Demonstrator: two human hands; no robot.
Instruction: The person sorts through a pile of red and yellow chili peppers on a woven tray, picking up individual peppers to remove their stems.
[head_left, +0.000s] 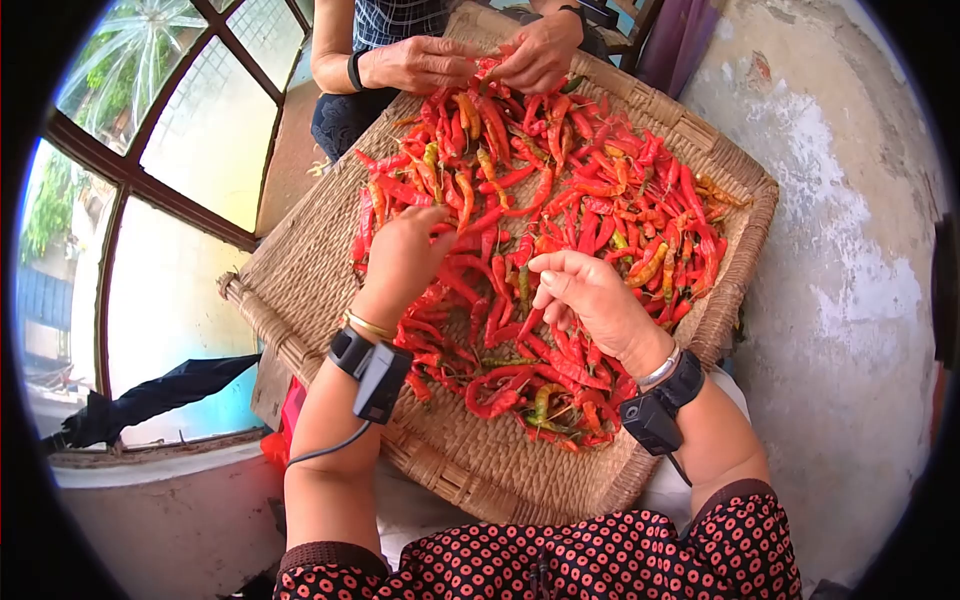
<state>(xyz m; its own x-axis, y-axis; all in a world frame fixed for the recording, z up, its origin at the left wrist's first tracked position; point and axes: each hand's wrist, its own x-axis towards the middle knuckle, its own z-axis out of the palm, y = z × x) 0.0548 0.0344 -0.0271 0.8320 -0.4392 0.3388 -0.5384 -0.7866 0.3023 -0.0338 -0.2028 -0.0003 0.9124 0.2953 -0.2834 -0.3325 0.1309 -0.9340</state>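
A large heap of chili peppers (590,190), mostly red with some orange, yellow and green, lies spread over a woven basket tray (310,240). My left hand (405,255) is over the left part of the heap. Its fingers are bent, with a gap between thumb and fingers, and nothing shows in them. Right of it, my right hand (595,305) hovers above the middle of the heap. The index finger reaches out while the others curl loosely apart; red peppers lie just under the fingertips, and I see none gripped.
Across the tray, another person's two hands (420,65) meet over the far peppers. A framed window (200,130) and a dark folded umbrella (170,395) are on the left. A worn plaster wall (830,230) stands on the right.
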